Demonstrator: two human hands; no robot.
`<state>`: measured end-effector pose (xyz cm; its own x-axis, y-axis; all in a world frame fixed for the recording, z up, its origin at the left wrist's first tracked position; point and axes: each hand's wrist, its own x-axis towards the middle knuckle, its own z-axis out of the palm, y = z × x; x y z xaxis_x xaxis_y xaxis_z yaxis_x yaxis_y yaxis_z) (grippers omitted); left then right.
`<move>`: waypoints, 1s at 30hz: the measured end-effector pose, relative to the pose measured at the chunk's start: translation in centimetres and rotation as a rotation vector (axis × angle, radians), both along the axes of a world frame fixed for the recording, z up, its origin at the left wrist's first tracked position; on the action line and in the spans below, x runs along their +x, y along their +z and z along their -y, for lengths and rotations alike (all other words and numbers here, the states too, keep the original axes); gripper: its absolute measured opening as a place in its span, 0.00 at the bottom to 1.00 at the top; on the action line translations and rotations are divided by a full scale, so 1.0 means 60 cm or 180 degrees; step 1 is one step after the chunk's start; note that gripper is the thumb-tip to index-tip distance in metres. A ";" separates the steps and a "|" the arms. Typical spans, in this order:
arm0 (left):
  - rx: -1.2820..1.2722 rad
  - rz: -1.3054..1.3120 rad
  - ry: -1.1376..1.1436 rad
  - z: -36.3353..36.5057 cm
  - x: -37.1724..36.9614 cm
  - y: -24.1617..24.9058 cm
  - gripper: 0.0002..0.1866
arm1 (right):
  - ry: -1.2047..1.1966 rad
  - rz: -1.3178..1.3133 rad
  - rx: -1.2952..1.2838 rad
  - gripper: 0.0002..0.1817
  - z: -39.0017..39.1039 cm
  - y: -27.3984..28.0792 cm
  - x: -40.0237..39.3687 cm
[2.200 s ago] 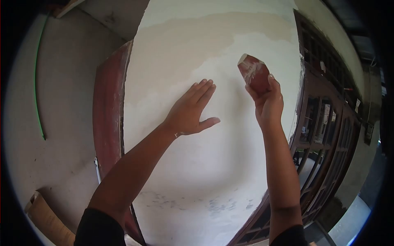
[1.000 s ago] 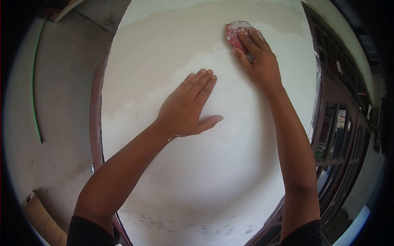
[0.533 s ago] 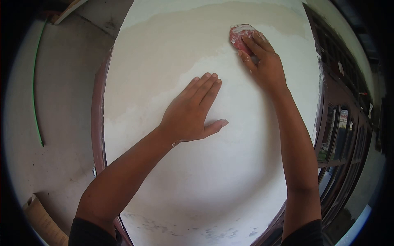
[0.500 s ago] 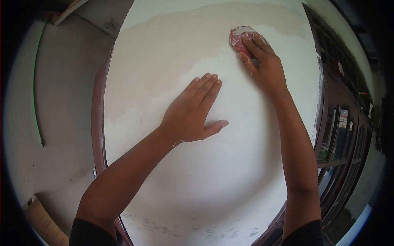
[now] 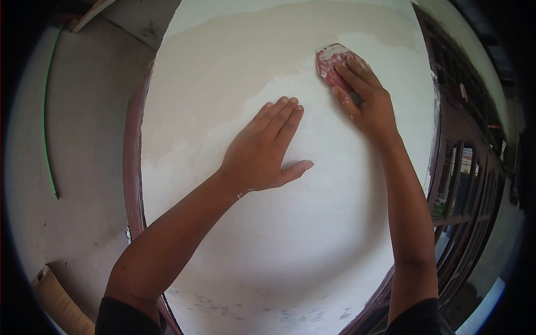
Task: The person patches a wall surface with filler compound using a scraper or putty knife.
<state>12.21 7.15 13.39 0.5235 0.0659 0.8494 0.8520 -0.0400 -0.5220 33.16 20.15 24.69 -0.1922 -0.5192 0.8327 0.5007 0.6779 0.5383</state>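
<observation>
My right hand [image 5: 365, 100] grips what looks like a red putty spreader [image 5: 333, 62], its face smeared with white paste. Fingers lie across its back, pressing it to the upper right of a pale wall panel [image 5: 273, 240]; its underside is hidden. Lower and to the left, my left hand [image 5: 259, 145] lies flat against the same surface, empty, with the thumb out to the side. White specks mark my right thumb and left wrist. A greyish-beige patch [image 5: 218, 67] stretches over the upper part of the panel, with whiter coating below it.
Brown frame wood [image 5: 134, 151] edges the panel on the left. Dark wooden frames with glass panes [image 5: 458, 178] stand at the right. A thin green strip [image 5: 46, 123] hangs on the far-left wall, above a brown cardboard-like piece [image 5: 61, 301].
My right hand has slid slightly down and to the right with the putty spreader. My left hand has stayed nearly in place on the panel.
</observation>
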 end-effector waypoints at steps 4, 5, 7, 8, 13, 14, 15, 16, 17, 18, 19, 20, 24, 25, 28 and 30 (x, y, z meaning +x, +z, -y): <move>0.0008 -0.0001 0.0039 -0.001 -0.001 -0.001 0.44 | 0.0175 -0.0212 0.0120 0.24 0.009 0.018 -0.007; 0.0012 -0.0004 0.0038 -0.001 -0.001 0.000 0.44 | 0.0174 -0.0215 0.0123 0.24 0.012 0.029 -0.015; -0.0027 -0.0008 0.0065 0.001 -0.001 0.001 0.45 | 0.0022 -0.0099 -0.0011 0.24 0.018 0.045 -0.026; -0.0026 -0.0017 0.0063 0.001 -0.001 0.001 0.45 | 0.0020 -0.0108 -0.0011 0.24 0.017 0.040 -0.023; 0.0033 -0.0023 0.0015 -0.001 -0.002 -0.001 0.44 | 0.0052 0.0063 -0.0136 0.25 0.001 -0.003 0.013; 0.0036 -0.0017 0.0022 0.000 -0.003 -0.002 0.44 | 0.0059 0.0070 -0.0134 0.25 0.001 0.003 0.010; 0.0030 -0.0014 0.0040 0.001 -0.003 -0.002 0.44 | 0.0070 -0.0072 -0.0042 0.25 0.000 0.014 0.006; 0.0026 -0.0011 0.0051 0.000 -0.001 -0.002 0.44 | 0.0075 -0.0214 0.0052 0.25 0.000 0.026 0.004; 0.0033 -0.0016 0.0048 0.000 -0.001 -0.001 0.44 | 0.0073 -0.0219 0.0058 0.25 0.003 0.039 -0.001; 0.0023 -0.0019 0.0037 0.001 -0.002 0.000 0.44 | -0.0034 -0.0262 0.0132 0.25 0.009 0.053 -0.010; 0.0009 -0.0019 0.0029 0.001 -0.002 0.000 0.44 | -0.0138 -0.0302 0.0203 0.25 0.012 0.059 -0.014; 0.0010 -0.0024 0.0030 0.001 -0.002 0.001 0.44 | -0.0137 -0.0306 0.0203 0.25 0.011 0.058 -0.013; 0.0026 -0.0001 -0.0008 0.001 -0.002 -0.002 0.44 | 0.0011 -0.0138 -0.0050 0.25 -0.003 0.032 0.002; 0.0040 -0.0012 -0.0011 0.001 -0.002 -0.002 0.44 | 0.0218 -0.0103 -0.0075 0.25 -0.001 0.028 0.003; 0.0032 -0.0027 0.0000 0.000 -0.003 -0.001 0.44 | 0.0140 -0.0235 -0.0054 0.24 0.013 0.044 -0.012; 0.0019 -0.0025 0.0004 0.002 -0.002 0.001 0.43 | 0.0007 -0.0203 0.0009 0.24 0.013 0.061 -0.024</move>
